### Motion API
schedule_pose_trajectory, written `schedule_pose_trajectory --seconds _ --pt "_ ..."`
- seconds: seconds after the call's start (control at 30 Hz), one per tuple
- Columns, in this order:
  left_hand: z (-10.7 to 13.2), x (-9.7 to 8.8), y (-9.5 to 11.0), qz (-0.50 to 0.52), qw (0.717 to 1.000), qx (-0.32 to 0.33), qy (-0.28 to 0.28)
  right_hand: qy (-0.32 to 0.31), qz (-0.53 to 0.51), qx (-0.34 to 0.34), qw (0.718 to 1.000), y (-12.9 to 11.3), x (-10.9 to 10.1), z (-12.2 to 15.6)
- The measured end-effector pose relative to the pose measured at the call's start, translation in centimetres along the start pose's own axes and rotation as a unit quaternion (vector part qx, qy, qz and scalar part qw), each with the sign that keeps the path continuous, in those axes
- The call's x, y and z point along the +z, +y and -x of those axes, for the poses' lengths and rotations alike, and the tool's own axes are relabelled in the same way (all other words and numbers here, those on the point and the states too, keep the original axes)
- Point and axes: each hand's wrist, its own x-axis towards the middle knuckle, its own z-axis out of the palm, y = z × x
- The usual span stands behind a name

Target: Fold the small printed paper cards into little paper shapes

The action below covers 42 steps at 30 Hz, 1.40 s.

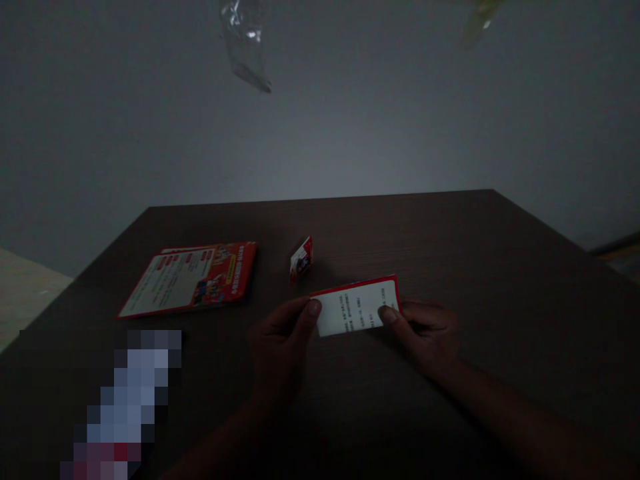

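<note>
A folded leaflet (353, 310), white with a red border and dark printed lines, is held up above the table between both hands. My left hand (283, 340) pinches its left end, thumb on the printed face. At the other end my right hand (425, 333) grips it the same way, thumb on top and fingers behind. Just beyond the leaflet, a small folded red and white card (303, 259) stands on the table. To the left lies a stack of red and white printed sheets (190, 280) with colourful figures on its right part.
The dark wooden table (425, 233) ends at a pale wall (375, 120). A blurred-out, pixelated object (135, 380) lies at the near left. A clear plastic bag (247, 47) hangs on the wall, with something yellowish (479, 25) at the upper right.
</note>
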Motion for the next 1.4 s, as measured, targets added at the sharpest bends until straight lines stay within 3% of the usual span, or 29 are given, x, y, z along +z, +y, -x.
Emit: schedule_pose_trajectory --seconds 0.3,0.8,1.4 --pt "0.1 0.0 0.5 -0.027 1.000 0.009 0.007 -0.004 -0.001 0.008 1.000 0.2 0.0 0.2" --pt "0.2 0.5 1.2 0.016 0.999 -0.021 -0.032 -0.010 0.013 0.009 1.000 -0.2 -0.1 -0.2" --pt "-0.1 0.0 0.4 -0.013 0.999 -0.020 -0.042 -0.014 0.003 0.002 1.000 -0.2 -0.1 -0.2"
